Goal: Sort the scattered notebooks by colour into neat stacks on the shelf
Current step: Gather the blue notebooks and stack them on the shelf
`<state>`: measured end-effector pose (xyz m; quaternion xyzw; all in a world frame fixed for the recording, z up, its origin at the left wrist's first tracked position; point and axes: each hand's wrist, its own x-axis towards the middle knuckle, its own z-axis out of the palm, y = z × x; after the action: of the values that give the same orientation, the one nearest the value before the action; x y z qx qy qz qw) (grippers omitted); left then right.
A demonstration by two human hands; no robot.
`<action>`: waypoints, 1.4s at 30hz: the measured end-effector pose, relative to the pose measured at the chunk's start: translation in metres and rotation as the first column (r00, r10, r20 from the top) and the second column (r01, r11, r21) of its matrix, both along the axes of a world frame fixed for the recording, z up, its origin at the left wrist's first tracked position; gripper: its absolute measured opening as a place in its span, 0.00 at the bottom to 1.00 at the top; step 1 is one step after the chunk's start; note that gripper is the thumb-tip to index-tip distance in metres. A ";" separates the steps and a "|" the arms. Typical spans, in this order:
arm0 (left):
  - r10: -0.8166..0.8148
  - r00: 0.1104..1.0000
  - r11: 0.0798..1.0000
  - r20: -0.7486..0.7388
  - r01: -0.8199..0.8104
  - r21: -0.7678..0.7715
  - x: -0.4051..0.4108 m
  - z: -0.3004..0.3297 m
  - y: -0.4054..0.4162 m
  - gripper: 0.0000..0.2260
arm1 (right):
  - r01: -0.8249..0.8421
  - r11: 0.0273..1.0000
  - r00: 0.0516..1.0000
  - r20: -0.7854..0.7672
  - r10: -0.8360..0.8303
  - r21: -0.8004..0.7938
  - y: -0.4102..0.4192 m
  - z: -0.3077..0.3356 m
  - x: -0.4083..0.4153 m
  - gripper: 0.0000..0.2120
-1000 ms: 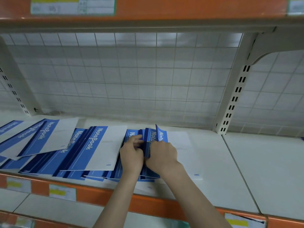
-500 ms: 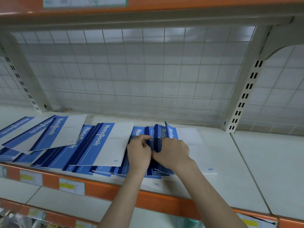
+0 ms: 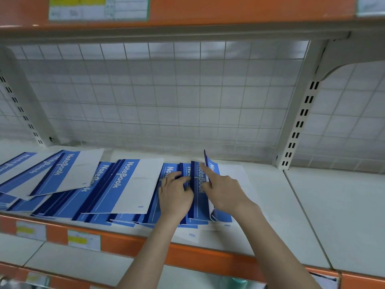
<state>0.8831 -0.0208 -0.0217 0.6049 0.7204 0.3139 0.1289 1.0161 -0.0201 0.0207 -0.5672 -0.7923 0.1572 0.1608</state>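
- Head view: I am watching both hands working in the fanned blue notebooks [image 3: 133,184] lying on the white shelf [image 3: 281,205]; they are spreading from the far left to just past the middle, overlapping each other at loose angles.
- My left hand [image 3: 176,195] is resting on the pile with its fingers curled against the dark-blue spine edge of one notebook; whether that grip is truly pinching the book or only pressing on it I cannot tell.
- My right hand [image 3: 224,191] is reaching in beside it, index finger extended along a "NoteBook" cover, the other fingers loosely folded; it seems to be pressing, not clasping anything.
- One lifted cover [image 3: 208,163] is standing tilted up just behind the right hand.
- Progress, as I judge it: no squared stack is showing yet, so the sorting is looking early, with nearly the whole spread left to gather. Only blue-and-white covers are visible, some spines darker.
- Edges: several notebook corners are sitting at the orange front lip [image 3: 208,259], so a careless push could tip them off.
- Room: the shelf to the right of the pile is lying bare up to the slotted upright [image 3: 300,124], and the wire grid [image 3: 156,97] is closing the back.
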 end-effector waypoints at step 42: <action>-0.165 0.712 0.963 0.683 0.265 -0.044 -0.010 0.019 -0.004 0.07 | -0.086 0.948 0.873 -0.482 -0.077 -0.307 -0.021 0.013 0.012 0.25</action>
<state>0.8727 -0.0253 -0.0031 0.5197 0.5693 0.4432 0.4575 1.0282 -0.0409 0.0334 -0.5257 -0.6913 0.4214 0.2610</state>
